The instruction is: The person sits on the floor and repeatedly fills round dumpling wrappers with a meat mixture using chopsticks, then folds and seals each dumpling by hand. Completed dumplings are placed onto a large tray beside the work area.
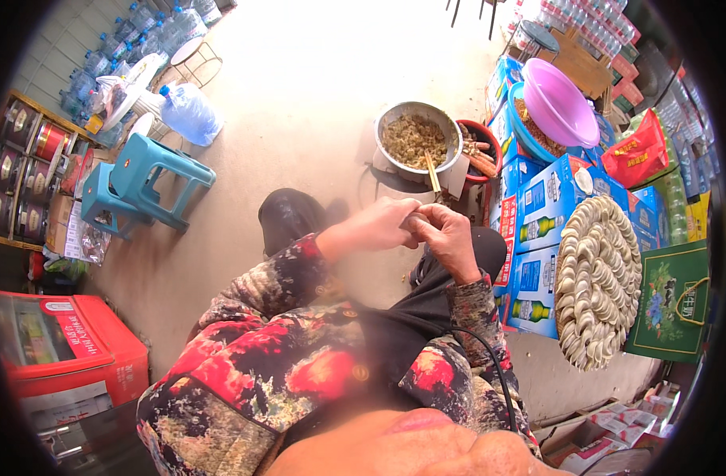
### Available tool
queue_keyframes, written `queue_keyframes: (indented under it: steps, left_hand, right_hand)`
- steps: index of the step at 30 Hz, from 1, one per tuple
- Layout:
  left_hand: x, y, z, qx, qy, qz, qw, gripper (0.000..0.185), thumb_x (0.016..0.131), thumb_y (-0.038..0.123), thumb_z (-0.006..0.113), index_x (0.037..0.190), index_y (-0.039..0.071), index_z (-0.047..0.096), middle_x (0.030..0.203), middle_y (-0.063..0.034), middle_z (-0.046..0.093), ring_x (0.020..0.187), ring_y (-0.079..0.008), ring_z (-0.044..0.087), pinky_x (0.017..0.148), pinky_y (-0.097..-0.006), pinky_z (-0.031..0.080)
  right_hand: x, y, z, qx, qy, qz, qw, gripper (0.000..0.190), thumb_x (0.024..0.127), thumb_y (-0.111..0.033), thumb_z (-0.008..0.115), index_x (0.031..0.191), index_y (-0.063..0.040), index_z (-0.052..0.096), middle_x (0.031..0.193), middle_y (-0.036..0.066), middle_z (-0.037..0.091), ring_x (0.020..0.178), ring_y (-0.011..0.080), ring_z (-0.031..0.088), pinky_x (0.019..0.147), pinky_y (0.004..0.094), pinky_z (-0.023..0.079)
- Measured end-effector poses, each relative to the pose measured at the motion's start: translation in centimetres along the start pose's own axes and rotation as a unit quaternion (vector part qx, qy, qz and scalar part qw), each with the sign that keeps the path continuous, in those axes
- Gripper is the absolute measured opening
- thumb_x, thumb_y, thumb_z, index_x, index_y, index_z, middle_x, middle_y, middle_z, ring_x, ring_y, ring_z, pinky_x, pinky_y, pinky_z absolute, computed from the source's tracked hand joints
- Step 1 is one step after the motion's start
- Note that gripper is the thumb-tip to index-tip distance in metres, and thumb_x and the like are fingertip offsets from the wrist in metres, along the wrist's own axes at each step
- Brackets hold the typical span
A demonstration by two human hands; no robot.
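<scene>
My left hand (379,225) and my right hand (451,237) meet over my lap, fingertips touching. Their curled fingers hide whatever may be between them. Just beyond them stands a metal basin (382,149) holding a minced filling (411,138). A pair of chopsticks (432,169) leans in the filling, handles towards my hands. To the right, rows of pleated dumplings (598,279) cover a round tray beside stacked beer cartons (538,238). A small pale round piece (583,180), perhaps dough, lies on the cartons near the tray's far edge.
A red basin (492,143) of corn cobs sits behind the metal one. On the cartons rest a blue basin (517,128) and a pink basin (562,101). Blue plastic stools (154,172) and a large water bottle (190,113) stand left. A green gift box (666,303) is far right.
</scene>
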State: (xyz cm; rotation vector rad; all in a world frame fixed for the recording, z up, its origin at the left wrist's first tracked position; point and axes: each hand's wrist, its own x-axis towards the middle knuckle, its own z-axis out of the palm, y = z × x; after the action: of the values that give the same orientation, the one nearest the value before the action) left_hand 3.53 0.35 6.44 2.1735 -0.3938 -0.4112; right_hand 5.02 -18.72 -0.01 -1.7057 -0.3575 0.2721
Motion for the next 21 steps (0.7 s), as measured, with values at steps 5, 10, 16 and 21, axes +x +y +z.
queue_keyframes:
  steps: [5, 10, 16, 21]
  left_hand:
    - [2.1, -2.5, 3.1, 0.068, 0.064, 0.049, 0.994, 0.018, 0.088, 0.008, 0.062, 0.104, -0.002, 0.061, 0.094, -0.0246, 0.068, 0.090, -0.0412, 0.067, 0.073, -0.0468, 0.052]
    - [3.7, -2.2, 4.8, 0.096, 0.114, 0.102, 0.984, 0.009, 0.087, 0.006, 0.061, 0.094, -0.001, 0.060, 0.089, -0.0243, 0.067, 0.089, -0.0415, 0.067, 0.073, -0.0473, 0.051]
    - [6.3, -1.0, 5.8, 0.141, 0.120, 0.181, 0.966, 0.007, 0.084, 0.005, 0.061, 0.092, 0.005, 0.060, 0.079, -0.0185, 0.068, 0.079, -0.0380, 0.071, 0.064, -0.0452, 0.055]
    - [8.3, -0.5, 6.1, 0.194, 0.162, 0.162, 0.954, 0.010, 0.084, 0.004, 0.060, 0.091, 0.008, 0.067, 0.087, -0.0144, 0.070, 0.082, -0.0377, 0.070, 0.071, -0.0464, 0.056]
  right_hand:
    - [-0.1, 0.0, 0.6, -0.098, 0.093, 0.002, 0.991, 0.020, 0.095, -0.016, 0.068, 0.100, 0.003, 0.074, 0.075, 0.003, 0.073, 0.068, 0.0050, 0.065, 0.061, 0.0225, 0.053]
    - [-0.9, -0.4, 0.2, -0.163, 0.162, -0.029, 0.973, 0.023, 0.095, -0.018, 0.067, 0.102, 0.004, 0.073, 0.074, 0.007, 0.073, 0.068, 0.0097, 0.069, 0.062, 0.0268, 0.053]
    - [-1.5, -1.1, -1.7, -0.170, 0.233, -0.041, 0.957, 0.024, 0.094, -0.022, 0.059, 0.100, -0.003, 0.074, 0.088, 0.024, 0.068, 0.082, 0.0418, 0.068, 0.068, 0.0460, 0.052]
    - [-1.9, 0.9, -1.7, -0.284, 0.275, -0.051, 0.917, 0.024, 0.097, -0.020, 0.055, 0.086, -0.004, 0.068, 0.077, 0.023, 0.067, 0.071, 0.0421, 0.067, 0.062, 0.0502, 0.053]
